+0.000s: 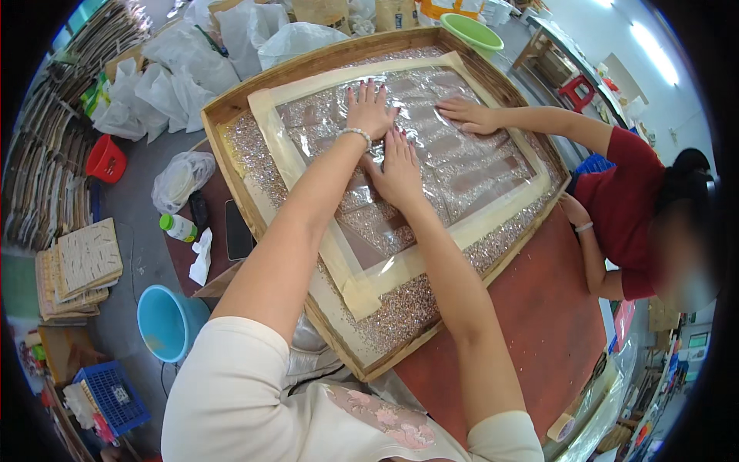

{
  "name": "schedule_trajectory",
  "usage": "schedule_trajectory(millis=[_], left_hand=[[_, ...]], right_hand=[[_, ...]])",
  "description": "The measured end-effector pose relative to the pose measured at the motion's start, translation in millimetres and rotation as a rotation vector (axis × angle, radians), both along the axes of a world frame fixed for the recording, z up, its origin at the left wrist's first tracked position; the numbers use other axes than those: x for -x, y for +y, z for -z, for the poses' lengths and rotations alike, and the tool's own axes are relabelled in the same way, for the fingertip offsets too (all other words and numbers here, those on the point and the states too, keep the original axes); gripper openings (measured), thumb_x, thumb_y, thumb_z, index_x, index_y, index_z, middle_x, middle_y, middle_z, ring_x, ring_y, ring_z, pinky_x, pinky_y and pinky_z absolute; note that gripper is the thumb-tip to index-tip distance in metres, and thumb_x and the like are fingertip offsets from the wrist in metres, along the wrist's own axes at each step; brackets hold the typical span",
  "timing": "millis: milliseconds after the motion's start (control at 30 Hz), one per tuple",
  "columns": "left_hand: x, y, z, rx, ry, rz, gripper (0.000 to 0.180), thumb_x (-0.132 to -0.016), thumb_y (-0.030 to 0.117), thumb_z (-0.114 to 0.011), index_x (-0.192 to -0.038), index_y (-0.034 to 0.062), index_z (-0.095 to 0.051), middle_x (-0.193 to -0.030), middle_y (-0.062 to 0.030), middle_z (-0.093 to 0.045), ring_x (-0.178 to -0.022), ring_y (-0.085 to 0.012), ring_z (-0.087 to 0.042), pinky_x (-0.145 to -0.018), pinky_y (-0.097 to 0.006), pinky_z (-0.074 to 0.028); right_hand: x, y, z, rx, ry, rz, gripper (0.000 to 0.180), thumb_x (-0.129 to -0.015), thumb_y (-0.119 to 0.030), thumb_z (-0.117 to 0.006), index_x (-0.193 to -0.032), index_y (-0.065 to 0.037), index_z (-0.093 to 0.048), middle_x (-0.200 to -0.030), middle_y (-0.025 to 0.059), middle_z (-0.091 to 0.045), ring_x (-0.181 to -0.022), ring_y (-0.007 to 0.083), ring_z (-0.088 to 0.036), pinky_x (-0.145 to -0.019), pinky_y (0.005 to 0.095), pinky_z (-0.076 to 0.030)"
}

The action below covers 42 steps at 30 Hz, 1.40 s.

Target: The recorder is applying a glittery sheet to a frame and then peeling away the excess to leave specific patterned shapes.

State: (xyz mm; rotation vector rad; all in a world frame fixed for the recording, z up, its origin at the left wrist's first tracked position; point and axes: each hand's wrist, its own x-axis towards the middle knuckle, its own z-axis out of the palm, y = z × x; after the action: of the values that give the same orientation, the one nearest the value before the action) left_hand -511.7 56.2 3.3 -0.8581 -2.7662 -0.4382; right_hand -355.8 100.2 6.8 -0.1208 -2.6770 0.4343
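Observation:
My left hand (371, 117), with a beaded bracelet at the wrist, lies flat on a clear, shiny plastic sheet (454, 185), fingers stretched away from me. Just below it my right hand (399, 175) presses flat on the same sheet, its fingertips close to the left hand. Pale masking tape (283, 146) borders the sheet. Under the film, brown patches show between bands of glittering bits. The sheet lies in a large wooden tray (222, 163) strewn with small sparkling stones (404, 308). A co-worker's hand (471, 117) rests flat on the sheet's far right part.
The tray sits partly over a reddish-brown tabletop (531, 308). Left of it are a phone (239, 231), a green-capped bottle (178, 227) and a blue bucket (171, 323). White bags (188, 61) and a green basin (472, 35) stand behind. The co-worker (627, 208) leans in from the right.

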Motion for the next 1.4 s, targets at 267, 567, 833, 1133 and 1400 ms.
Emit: schedule_trajectory(millis=[267,567,833,1133,1400], left_hand=[[-0.8,-4.6,-5.6,0.020,0.102,0.019,0.055,-0.097,0.048,-0.030,-0.149,0.0302,-0.029,-0.154,-0.0208,-0.020,-0.144,-0.0371,-0.013,-0.115,-0.055,-0.006],[-4.4,-3.8,-4.4,0.011,0.081,0.017,0.057,-0.096,0.049,-0.033,-0.148,0.0276,-0.031,-0.155,-0.0214,-0.019,-0.144,-0.0364,-0.015,-0.115,-0.054,-0.005],[-6.2,-15.1,-10.9,-0.009,0.096,-0.007,0.056,-0.096,0.049,-0.033,-0.147,0.0268,-0.034,-0.155,-0.0209,-0.019,-0.144,-0.0353,-0.015,-0.116,-0.052,-0.006],[-5.1,-17.8,-10.8,0.030,0.059,0.025,0.057,-0.094,0.050,-0.035,-0.146,0.0250,-0.036,-0.153,-0.0231,-0.021,-0.142,-0.0407,-0.018,-0.114,-0.057,-0.007],[-27.1,17.8,-2.2,-0.045,0.124,-0.158,0.058,-0.090,0.037,-0.039,-0.142,0.0095,-0.041,-0.151,-0.0254,-0.024,-0.143,-0.0393,-0.017,-0.112,-0.062,-0.002]], right_hand=[[-37.5,19.6,12.3,-0.106,-0.076,0.202,0.068,-0.096,-0.050,-0.036,-0.147,-0.005,-0.028,-0.153,0.0182,-0.025,-0.143,0.0348,-0.018,-0.114,0.0546,-0.010],[-71.8,13.4,8.1,-0.104,0.043,0.272,0.071,-0.096,-0.048,-0.040,-0.142,0.005,-0.032,-0.148,0.0234,-0.032,-0.140,0.0358,-0.026,-0.115,0.0502,-0.012],[-55.9,34.7,-15.6,0.020,0.259,0.408,0.072,-0.096,-0.049,-0.038,-0.142,0.006,-0.031,-0.150,0.0237,-0.028,-0.142,0.0349,-0.021,-0.115,0.0497,-0.013],[-41.1,83.3,4.1,-0.044,-0.110,0.689,0.076,-0.095,-0.053,-0.034,-0.143,0.007,-0.030,-0.150,0.0244,-0.028,-0.141,0.0331,-0.024,-0.116,0.0471,-0.014],[-34.0,75.1,0.9,-0.184,0.074,0.478,0.064,-0.095,-0.047,-0.041,-0.142,-0.003,-0.038,-0.142,0.0335,-0.035,-0.137,0.0445,-0.027,-0.114,0.0509,-0.016]])
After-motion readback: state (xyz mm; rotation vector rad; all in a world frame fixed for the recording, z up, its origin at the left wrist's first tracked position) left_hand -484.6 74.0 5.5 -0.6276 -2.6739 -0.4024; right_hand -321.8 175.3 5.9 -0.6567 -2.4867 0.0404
